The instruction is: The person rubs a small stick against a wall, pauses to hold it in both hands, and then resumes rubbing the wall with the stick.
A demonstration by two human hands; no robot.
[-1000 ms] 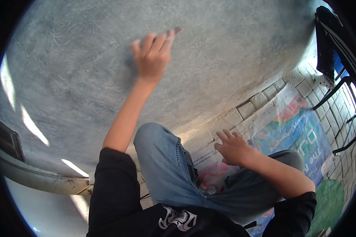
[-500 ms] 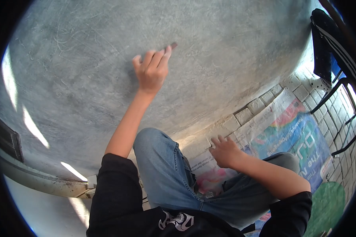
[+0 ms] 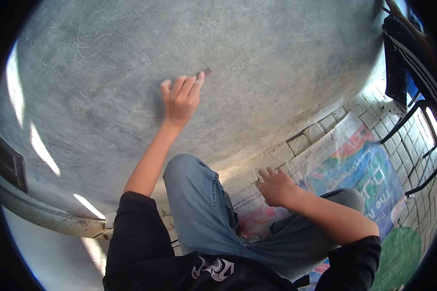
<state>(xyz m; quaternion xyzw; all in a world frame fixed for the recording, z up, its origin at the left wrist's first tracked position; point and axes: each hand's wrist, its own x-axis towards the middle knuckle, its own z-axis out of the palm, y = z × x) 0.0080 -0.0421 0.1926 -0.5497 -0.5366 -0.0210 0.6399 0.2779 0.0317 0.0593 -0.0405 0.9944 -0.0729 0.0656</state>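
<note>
Against the grey plastered wall (image 3: 257, 53), my left hand (image 3: 180, 102) presses a small, flat, reddish-brown piece of sandpaper (image 3: 208, 71). Only its corner shows past my fingertips; the rest is hidden under the hand. My right hand (image 3: 277, 188) hovers near my bent knee, fingers spread and curved, with nothing in it. Below that hand lies a printed plastic banner (image 3: 344, 160) on the floor. Faint scratches and swirls mark the wall's surface.
Grey paving blocks (image 3: 395, 131) form the floor at right. A chair with black metal legs (image 3: 425, 182) stands there, near a person's dark striped trouser leg (image 3: 415, 58). A green round shape (image 3: 398, 257) lies lower right. A dark-framed opening (image 3: 9, 165) is at far left.
My left hand has moved down the wall and slightly left with the sandpaper. My right hand has stayed almost in place.
</note>
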